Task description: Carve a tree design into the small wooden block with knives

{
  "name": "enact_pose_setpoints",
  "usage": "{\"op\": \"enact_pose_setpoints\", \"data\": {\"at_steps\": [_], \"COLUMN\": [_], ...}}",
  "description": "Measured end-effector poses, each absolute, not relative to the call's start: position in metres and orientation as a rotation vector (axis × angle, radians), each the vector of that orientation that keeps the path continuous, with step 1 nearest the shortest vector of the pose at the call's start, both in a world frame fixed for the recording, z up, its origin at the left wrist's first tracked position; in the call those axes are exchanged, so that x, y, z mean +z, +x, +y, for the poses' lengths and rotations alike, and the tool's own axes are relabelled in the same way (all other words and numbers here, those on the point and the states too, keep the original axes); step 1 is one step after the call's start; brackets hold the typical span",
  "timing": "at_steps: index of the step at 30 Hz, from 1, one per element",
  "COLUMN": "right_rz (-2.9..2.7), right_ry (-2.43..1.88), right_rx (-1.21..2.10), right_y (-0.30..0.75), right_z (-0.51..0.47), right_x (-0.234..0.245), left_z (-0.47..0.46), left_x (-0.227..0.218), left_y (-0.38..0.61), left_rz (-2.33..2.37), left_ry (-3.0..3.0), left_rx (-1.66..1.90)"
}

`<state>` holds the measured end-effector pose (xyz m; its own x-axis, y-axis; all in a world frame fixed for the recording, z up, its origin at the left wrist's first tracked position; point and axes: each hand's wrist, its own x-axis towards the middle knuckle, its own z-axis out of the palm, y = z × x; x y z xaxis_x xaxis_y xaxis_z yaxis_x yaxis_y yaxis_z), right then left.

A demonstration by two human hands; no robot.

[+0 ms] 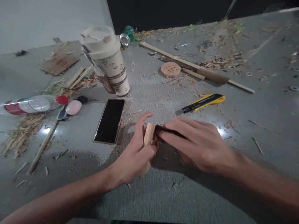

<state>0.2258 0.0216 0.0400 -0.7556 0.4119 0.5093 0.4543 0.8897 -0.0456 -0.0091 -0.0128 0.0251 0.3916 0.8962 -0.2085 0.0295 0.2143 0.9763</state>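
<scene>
My left hand (137, 154) is closed around a short piece of pale wood (149, 132), its index finger raised and curled beside the top end. The lower part of the wood is mostly hidden by the palm. In my right hand (198, 141), slightly blurred, the fingers pinch a thin dark sheet (171, 131) that looks like sandpaper. Its edge meets the right side of the wood. Just beyond the right hand lies a yellow and black utility knife (201, 103), blade pointing left.
A phone (109, 121) lies left of my hands, with a lidded cup (111, 62) behind it. Further left are a plastic bottle (38, 104) and a stick (43, 147). At the back are a green can (127, 35), a wooden disc with holes (170, 69), long wooden strips (163, 51) and shavings (219, 60).
</scene>
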Motion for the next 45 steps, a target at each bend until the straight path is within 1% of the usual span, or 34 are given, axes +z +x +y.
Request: {"op": "enact_pose_setpoints", "data": {"at_steps": [7,11,15,20,31,36,41,45], "right_rz": [-2.555,-2.59,-2.541,-2.555,-2.501,-2.562,-2.409,-2.223], "right_ry": [-0.639,-0.609,-0.65,-0.596,-0.658,-0.582,-0.777,-0.861], "right_rx": [-0.101,-0.031,-0.032,0.019,-0.012,0.108,0.008,0.15], "right_y": [0.225,0.225,0.225,0.225,0.224,0.224,0.228,0.231], "right_z": [0.019,0.018,0.019,0.019,0.019,0.017,0.023,0.032], "right_x": [0.038,0.037,0.036,0.034,0.037,0.039,0.031,0.022], "left_z": [-0.014,-0.013,-0.013,-0.014,-0.017,-0.018,-0.015,-0.015], "left_x": [0.021,0.021,0.02,0.015,0.012,0.013,0.012,0.011], "left_y": [-0.009,-0.01,-0.011,-0.014,-0.015,-0.014,-0.012,-0.011], "left_rz": [0.949,0.945,0.947,0.936,0.904,0.907,0.87,0.794], "left_ry": [1.126,1.108,1.107,1.125,1.086,1.065,1.029,0.953], "left_rx": [0.797,0.801,0.79,0.795,0.803,0.823,0.886,0.884]}}
